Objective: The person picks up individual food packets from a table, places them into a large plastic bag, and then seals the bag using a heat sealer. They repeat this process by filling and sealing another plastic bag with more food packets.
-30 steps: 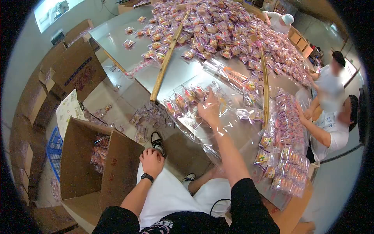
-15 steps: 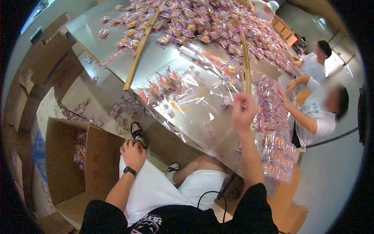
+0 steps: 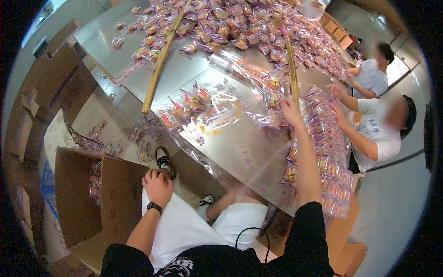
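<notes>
My right hand (image 3: pixel 290 113) reaches over the metal table, its fingers curled together at the edge of a small clear-and-purple wrapped snack packet (image 3: pixel 271 100). Other such packets lie close above and below it. My left hand (image 3: pixel 158 185) rests on my knee, fingers laid out and holding nothing. Between the two wooden strips a large clear printed plastic bag (image 3: pixel 244 154) lies flat on the table. Several wrapped snacks (image 3: pixel 189 104) stand in a row at its left side.
A big heap of wrapped snacks (image 3: pixel 230 23) covers the far table. Wooden strips (image 3: pixel 161 60) (image 3: pixel 291 69) lie across it. Packed rows (image 3: pixel 325 120) line the right side, where two co-workers' hands (image 3: pixel 340 117) work. An open cardboard box (image 3: pixel 122 198) stands at left.
My right hand has moved up and away from me, to the packets beside the right wooden strip. My left hand has stayed on my knee. A co-worker's hands have shifted slightly.
</notes>
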A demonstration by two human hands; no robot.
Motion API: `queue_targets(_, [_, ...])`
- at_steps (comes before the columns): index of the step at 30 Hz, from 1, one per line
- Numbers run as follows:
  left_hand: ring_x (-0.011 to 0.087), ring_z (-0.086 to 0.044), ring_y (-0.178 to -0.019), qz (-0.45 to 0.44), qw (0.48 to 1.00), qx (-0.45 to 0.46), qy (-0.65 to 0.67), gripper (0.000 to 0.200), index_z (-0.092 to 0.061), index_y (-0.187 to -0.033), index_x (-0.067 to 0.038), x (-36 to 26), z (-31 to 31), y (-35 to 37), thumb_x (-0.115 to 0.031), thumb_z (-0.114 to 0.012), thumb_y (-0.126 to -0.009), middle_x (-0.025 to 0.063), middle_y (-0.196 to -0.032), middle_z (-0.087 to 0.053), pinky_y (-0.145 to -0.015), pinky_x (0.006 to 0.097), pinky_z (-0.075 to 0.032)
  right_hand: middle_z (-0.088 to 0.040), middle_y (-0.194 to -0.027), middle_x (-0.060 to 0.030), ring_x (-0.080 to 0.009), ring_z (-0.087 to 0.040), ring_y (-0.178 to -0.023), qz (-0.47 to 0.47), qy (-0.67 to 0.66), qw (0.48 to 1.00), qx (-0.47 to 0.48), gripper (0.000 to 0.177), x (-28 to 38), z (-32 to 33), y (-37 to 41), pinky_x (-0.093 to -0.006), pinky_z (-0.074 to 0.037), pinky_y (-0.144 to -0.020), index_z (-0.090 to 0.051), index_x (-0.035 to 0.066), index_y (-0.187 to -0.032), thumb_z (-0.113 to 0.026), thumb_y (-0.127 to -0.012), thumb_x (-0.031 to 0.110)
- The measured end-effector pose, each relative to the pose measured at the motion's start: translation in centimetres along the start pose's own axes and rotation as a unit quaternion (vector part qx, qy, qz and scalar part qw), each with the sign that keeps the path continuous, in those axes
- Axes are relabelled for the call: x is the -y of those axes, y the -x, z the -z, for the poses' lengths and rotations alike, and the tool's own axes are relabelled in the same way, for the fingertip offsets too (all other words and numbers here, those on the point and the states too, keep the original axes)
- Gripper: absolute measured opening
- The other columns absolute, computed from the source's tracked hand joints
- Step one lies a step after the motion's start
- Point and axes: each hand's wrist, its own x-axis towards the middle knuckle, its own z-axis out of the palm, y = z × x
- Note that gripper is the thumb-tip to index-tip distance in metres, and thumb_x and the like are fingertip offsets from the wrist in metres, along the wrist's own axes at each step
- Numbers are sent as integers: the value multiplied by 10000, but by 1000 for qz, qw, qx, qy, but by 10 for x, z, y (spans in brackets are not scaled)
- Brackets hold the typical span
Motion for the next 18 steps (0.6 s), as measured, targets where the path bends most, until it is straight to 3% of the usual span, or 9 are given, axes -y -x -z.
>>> queue_targets(1, [327,-434,-1343,3,1000,3,-2,283,-723,-991,-50,0,1,-1,-267,-689,-812,115,-1243,-615,-1124,579,-284,-712,-1114,-216,-323,-690,-1023,-2,20,1000,1,367,-1,5,4,-388,-527,-905,-670,-3,-1198,-612,-979,286])
queue_targets(2, [327,-434,-1343,4,1000,7,-2,282,-723,-990,-51,0,2,-2,-267,-690,-812,115,-1246,-615,-1125,579,-284,-719,-1116,-202,-311,-686,-1045,0,21,997,69,317,-14,9,-3,-399,-531,-903,-675,-3,-1192,-630,-950,197])
queue_targets(5, [329,-435,-1342,2,1000,7,-10,275,-724,-985,-54,-1,-3,-5,-265,-689,-812,112,-1244,-615,-1126,578,-283,-717,-1142,-192,-300,-681,-1068,3,-4,993,122,363,-7,33,4,-406,-534,-911,-666,6,-1219,-688,-885,145])
queue_targets(6, [329,-436,-1342,2,1000,3,-16,271,-724,-984,-56,-1,-3,-5,-264,-688,-813,111,-1241,-616,-1127,578,-283,-650,-1288,-185,-255,-637,-1158,-46,13,986,158,572,-23,37,-9,-376,-519,-968,-586,23,-1333,-799,-839,217])
queue_targets(9, [329,-438,-1341,-8,1000,-2,-17,266,-721,-975,-54,-4,-1,-4,-263,-685,-813,113,-1235,-615,-1125,577,-285,-561,-1402,-250,-315,-557,-1296,-62,115,973,192,807,32,47,17,-411,-454,-1080,-482,15,-1445,-850,-789,307])
queue_targets(10, [329,-439,-1340,-9,1000,-2,-16,266,-720,-974,-53,-6,0,-4,-263,-683,-814,115,-1236,-615,-1123,575,-288,-440,-1510,-286,-358,-460,-1395,-2,121,973,195,1055,13,34,7,-428,-373,-1156,-363,-4,-1522,-891,-716,426])
queue_targets(13, [328,-443,-1335,-11,1000,-8,-19,263,-718,-970,-51,-6,-2,-3,-262,-674,-819,121,-1237,-614,-1117,569,-295,-367,-1559,-288,-379,-392,-1441,32,7,985,172,1227,34,16,12,-404,-350,-1174,-272,-17,-1557,-910,-648,505])
queue_targets(16, [328,-448,-1327,-14,999,-16,-28,261,-717,-970,-49,-1,-8,-1,-258,-663,-824,123,-1235,-614,-1111,561,-302,-294,-1602,-279,-387,-356,-1465,98,37,990,93,1287,37,-15,13,-477,-316,-1189,-189,5,-1586,-919,-646,494])
queue_targets(18, [328,-451,-1323,-13,999,-15,-34,260,-717,-973,-47,-4,-7,0,-253,-656,-825,123,-1231,-615,-1109,556,-306,-288,-1597,-301,-422,-384,-1440,27,192,975,104,1340,73,-16,40,-544,-307,-1179,-147,58,-1613,-867,-632,619])
